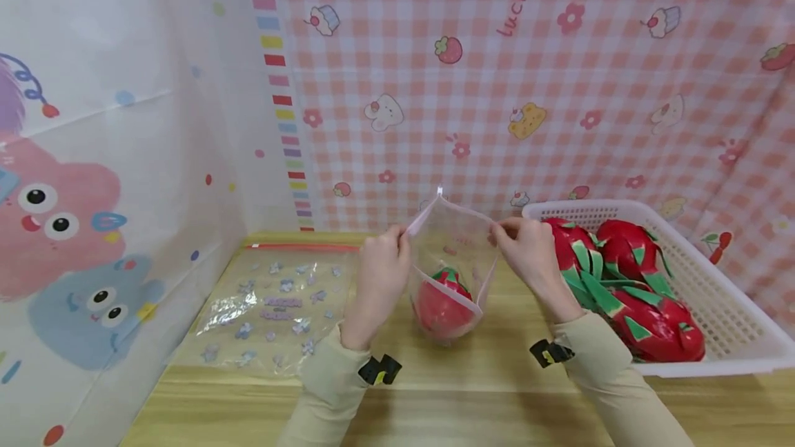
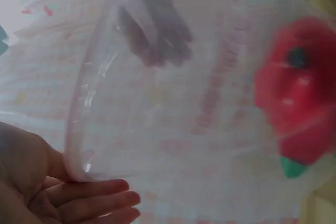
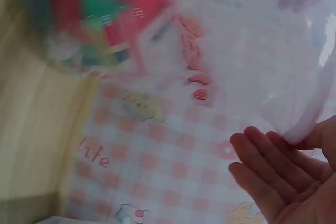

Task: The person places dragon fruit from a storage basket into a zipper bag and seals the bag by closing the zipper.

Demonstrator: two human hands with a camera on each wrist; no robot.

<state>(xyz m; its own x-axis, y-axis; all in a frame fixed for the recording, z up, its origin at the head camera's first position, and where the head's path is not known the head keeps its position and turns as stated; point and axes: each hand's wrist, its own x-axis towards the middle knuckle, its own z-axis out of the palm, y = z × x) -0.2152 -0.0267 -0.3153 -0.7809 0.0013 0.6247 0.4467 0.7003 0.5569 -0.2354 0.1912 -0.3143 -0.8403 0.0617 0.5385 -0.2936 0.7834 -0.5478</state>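
Note:
A clear zip bag [image 1: 456, 240] with a pale pink edge hangs with its mouth spread wide between both hands. Inside, at its bottom, lies a red dragon fruit [image 1: 444, 309] with green leaf tips. My left hand [image 1: 380, 278] pinches the bag's left edge between thumb and fingers. On the opposite edge, my right hand [image 1: 531, 254] pinches the rim the same way. In the left wrist view the left hand [image 2: 79, 198] grips a corner of the film; the right wrist view shows the right hand [image 3: 286, 174] at the other corner.
At right stands a white plastic basket [image 1: 735, 323] with several dragon fruits [image 1: 652, 323]. A flat zip bag [image 1: 273, 309] with a red zip strip and flower prints lies on the wooden table [image 1: 459, 405] at left. Behind hangs a pink checked cloth [image 1: 397, 74].

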